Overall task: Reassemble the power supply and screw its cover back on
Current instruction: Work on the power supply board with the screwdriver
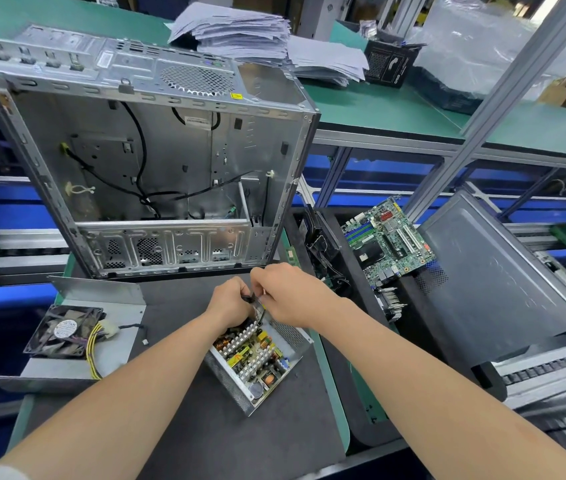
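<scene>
The open power supply box (pixel 240 389) lies on the dark mat, its circuit board (pixel 257 355) with heat sinks and coils exposed. Its grey metal cover (pixel 115 348) lies to the left, with the black fan (pixel 63 332) and yellow wires (pixel 92 355) resting on it. My left hand (pixel 229 301) and my right hand (pixel 288 296) meet over the box's far end. Both pinch a small black cable piece (pixel 252 299) between their fingertips. What the piece connects to is hidden by my fingers.
An empty computer case (pixel 143 161) stands tilted right behind my hands. A motherboard (pixel 388 237) leans in a black bin at the right, beside a dark side panel (pixel 503 271). Paper stacks (pixel 240 32) lie on the far green bench.
</scene>
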Motion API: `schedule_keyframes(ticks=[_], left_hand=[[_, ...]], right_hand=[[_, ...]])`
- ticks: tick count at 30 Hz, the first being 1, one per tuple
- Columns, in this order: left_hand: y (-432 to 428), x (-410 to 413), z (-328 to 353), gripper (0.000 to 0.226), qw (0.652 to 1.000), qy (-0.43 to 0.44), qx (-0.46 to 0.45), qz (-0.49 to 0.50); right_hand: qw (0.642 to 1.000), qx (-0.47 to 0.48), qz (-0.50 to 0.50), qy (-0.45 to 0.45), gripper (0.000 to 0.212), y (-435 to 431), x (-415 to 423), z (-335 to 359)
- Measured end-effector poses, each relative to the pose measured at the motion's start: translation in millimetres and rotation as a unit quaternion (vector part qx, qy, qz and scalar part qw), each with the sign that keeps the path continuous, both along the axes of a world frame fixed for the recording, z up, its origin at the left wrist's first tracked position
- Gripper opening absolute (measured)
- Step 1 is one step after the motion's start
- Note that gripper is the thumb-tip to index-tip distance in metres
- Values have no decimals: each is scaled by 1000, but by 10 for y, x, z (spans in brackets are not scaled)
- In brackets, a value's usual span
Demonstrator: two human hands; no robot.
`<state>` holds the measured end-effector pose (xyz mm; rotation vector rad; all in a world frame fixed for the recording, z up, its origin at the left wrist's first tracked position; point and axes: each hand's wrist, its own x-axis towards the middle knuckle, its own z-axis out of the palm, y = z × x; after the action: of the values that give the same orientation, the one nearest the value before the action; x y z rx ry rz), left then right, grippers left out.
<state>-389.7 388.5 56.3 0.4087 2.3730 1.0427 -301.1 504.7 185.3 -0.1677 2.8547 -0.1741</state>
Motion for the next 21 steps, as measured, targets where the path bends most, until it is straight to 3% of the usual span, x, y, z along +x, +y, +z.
schedule_keyframes(ticks=[3, 5, 9, 11, 14, 19, 21], left_hand=[[-4, 5, 8, 29, 1000, -13, 4, 11], [-6, 7, 24, 29, 1000, -18, 5, 13], [-12, 23, 53, 23, 1000, -9, 4, 6], [-14, 26, 66, 25, 1000, -5, 6, 1], [-17, 25, 76, 27, 1000, -8, 9, 5], [-33, 24, 81, 31, 1000, -10, 9, 10], [-35, 23, 82, 33, 1000, -10, 10, 5]], right_hand=[[997, 74, -31, 17, 26, -37, -22, -35], [996, 73, -47, 23, 32, -48, -5, -58], [1000, -2, -3, 21, 17, -10, 63, -25], [999, -4, 41, 4, 14, 12, 79, 0], [1000, -4, 27, 11, 8, 12, 54, -18], [998, 54, -16, 40, 32, -24, 4, -81], [999, 17, -13, 39, 26, -16, 30, -103]])
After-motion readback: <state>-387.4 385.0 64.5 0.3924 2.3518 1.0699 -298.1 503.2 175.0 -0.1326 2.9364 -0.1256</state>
